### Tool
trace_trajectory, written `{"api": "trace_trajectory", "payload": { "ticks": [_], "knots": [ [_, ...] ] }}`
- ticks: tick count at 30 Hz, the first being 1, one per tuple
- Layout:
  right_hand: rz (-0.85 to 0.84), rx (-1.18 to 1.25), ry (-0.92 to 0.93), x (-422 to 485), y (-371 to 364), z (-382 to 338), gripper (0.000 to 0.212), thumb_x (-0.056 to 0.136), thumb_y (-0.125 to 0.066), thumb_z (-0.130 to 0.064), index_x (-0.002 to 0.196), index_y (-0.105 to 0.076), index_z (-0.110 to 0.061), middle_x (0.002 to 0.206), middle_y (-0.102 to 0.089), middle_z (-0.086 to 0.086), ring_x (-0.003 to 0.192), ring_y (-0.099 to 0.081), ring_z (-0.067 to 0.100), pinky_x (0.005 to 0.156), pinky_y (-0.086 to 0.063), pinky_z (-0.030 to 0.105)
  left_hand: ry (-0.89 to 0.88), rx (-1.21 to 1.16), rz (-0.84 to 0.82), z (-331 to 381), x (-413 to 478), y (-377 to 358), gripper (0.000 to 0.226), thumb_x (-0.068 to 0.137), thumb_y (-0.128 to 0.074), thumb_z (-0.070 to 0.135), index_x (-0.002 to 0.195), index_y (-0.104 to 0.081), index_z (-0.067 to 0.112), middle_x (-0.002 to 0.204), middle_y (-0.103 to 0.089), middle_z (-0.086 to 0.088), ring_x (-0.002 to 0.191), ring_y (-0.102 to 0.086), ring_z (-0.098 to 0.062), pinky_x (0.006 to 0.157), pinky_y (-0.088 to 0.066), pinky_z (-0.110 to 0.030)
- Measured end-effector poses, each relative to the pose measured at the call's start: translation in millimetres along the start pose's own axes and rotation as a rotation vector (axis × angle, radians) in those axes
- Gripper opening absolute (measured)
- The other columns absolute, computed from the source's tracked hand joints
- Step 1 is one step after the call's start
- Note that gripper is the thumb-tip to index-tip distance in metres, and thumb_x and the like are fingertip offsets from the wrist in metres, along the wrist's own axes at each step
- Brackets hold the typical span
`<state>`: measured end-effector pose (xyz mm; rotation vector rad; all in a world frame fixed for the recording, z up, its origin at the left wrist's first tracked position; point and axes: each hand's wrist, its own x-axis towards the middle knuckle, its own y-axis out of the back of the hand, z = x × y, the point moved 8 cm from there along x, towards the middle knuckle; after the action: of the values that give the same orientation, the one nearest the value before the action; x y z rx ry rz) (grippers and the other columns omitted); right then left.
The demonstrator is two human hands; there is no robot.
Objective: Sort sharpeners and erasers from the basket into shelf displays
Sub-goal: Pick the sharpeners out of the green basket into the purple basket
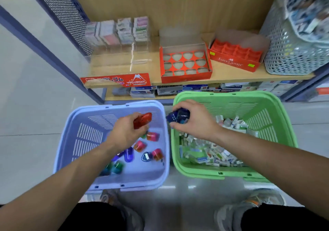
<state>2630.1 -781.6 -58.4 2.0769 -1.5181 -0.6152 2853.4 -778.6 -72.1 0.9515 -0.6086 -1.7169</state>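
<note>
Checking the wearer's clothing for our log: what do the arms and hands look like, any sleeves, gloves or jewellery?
The left hand and right hand are bare: no gloves, and no rings show. The left forearm and right forearm are uncovered to the picture's edge, with no sleeve, watch or bracelet in sight.

Bright even light, blurred, warped edges
</note>
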Motion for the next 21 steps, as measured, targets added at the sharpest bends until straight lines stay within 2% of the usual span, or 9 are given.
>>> {"api": "trace_trajectory", "payload": {
  "ticks": [2, 5, 7, 9, 11, 14, 17, 19, 21],
  "knots": [
    [-0.072, -0.016, 0.064, 9.4, -34.0, -36.1, 0.043, 0.073, -0.086, -0.033, 0.110, -0.069, -0.022, 0.100, -0.058, -0.005, 0.088, -0.055, 0.008, 0.079, -0.042, 0.010, 0.099, 0.026, -0.011, -34.6, -11.0, 5.2, 0.014, 0.089, -0.073, 0.033, 0.096, -0.062, 0.028, 0.077, -0.069, 0.004, 0.071, -0.067, -0.015, 0.062, -0.044, -0.028],
    [-0.254, -0.137, 0.076, 19.8, -103.2, -59.9, 0.050, 0.076, -0.083, -0.030, 0.121, -0.065, -0.017, 0.109, -0.059, 0.004, 0.101, -0.057, 0.020, 0.090, -0.049, 0.034, 0.193, 0.113, -0.082, -71.9, -28.6, 4.2, 0.016, 0.088, -0.073, 0.035, 0.095, -0.062, 0.025, 0.086, -0.070, -0.004, 0.086, -0.067, -0.026, 0.067, -0.042, -0.029],
    [-0.377, -0.213, -0.007, 19.7, -142.1, -56.0, 0.069, 0.077, -0.082, -0.030, 0.138, -0.053, -0.018, 0.128, -0.056, 0.010, 0.117, -0.055, 0.028, 0.097, -0.048, 0.040, 0.213, 0.144, -0.144, -85.4, -36.6, 5.3, 0.030, 0.089, -0.073, 0.033, 0.113, -0.065, 0.018, 0.104, -0.073, -0.008, 0.096, -0.066, -0.026, 0.076, -0.047, -0.030],
    [-0.432, -0.254, -0.027, 15.1, -162.2, -51.4, 0.081, 0.077, -0.081, -0.031, 0.147, -0.042, -0.019, 0.137, -0.051, 0.010, 0.124, -0.051, 0.030, 0.101, -0.047, 0.042, 0.208, 0.204, -0.208, -89.3, -39.6, 10.0, 0.048, 0.090, -0.072, 0.035, 0.131, -0.058, 0.014, 0.121, -0.070, -0.007, 0.108, -0.065, -0.026, 0.089, -0.047, -0.029],
    [-0.450, -0.294, 0.016, 7.5, -159.9, -51.8, 0.069, 0.080, -0.078, -0.033, 0.141, -0.049, -0.019, 0.126, -0.052, 0.006, 0.117, -0.054, 0.028, 0.095, -0.048, 0.039, 0.194, 0.229, -0.215, -85.1, -35.8, 17.8, 0.056, 0.091, -0.070, 0.042, 0.137, -0.055, 0.015, 0.128, -0.066, -0.004, 0.113, -0.063, -0.023, 0.094, -0.046, -0.030],
    [-0.385, -0.249, 0.076, -4.2, -113.1, -49.8, 0.037, 0.086, -0.073, -0.032, 0.121, -0.066, -0.019, 0.109, -0.057, 0.001, 0.101, -0.058, 0.021, 0.086, -0.047, 0.034, 0.072, 0.185, -0.162, -46.7, -21.1, 18.6, 0.044, 0.092, -0.066, 0.044, 0.128, -0.061, 0.019, 0.125, -0.067, 0.001, 0.106, -0.064, -0.019, 0.092, -0.049, -0.031],
    [-0.102, -0.148, -0.017, -6.1, -27.7, -8.8, 0.019, 0.089, -0.070, -0.025, 0.106, -0.071, -0.018, 0.101, -0.064, -0.003, 0.089, -0.060, 0.013, 0.079, -0.049, 0.030, -0.108, 0.188, -0.172, 15.0, -6.8, -10.0, 0.042, 0.095, -0.063, 0.039, 0.132, -0.058, 0.022, 0.127, -0.062, 0.008, 0.109, -0.061, -0.018, 0.089, -0.049, -0.031],
    [-0.003, -0.156, -0.162, -8.4, 14.6, 42.5, 0.017, 0.092, -0.068, -0.023, 0.108, -0.069, -0.018, 0.102, -0.065, -0.005, 0.087, -0.059, 0.011, 0.077, -0.049, 0.026, -0.238, 0.230, -0.186, 54.7, 4.4, -37.7, 0.048, 0.096, -0.061, 0.040, 0.139, -0.053, 0.022, 0.136, -0.056, 0.004, 0.124, -0.054, -0.021, 0.098, -0.046, -0.034],
    [-0.066, -0.229, -0.295, -9.5, 20.8, 102.7, 0.023, 0.093, -0.067, -0.026, 0.114, -0.067, -0.017, 0.111, -0.067, -0.002, 0.091, -0.059, 0.013, 0.079, -0.049, 0.029, -0.333, 0.271, -0.153, 83.1, 19.4, -59.8, 0.053, 0.095, -0.059, 0.042, 0.143, -0.048, 0.023, 0.147, -0.049, 0.001, 0.135, -0.043, -0.021, 0.110, -0.040, -0.039]
  ]
}}
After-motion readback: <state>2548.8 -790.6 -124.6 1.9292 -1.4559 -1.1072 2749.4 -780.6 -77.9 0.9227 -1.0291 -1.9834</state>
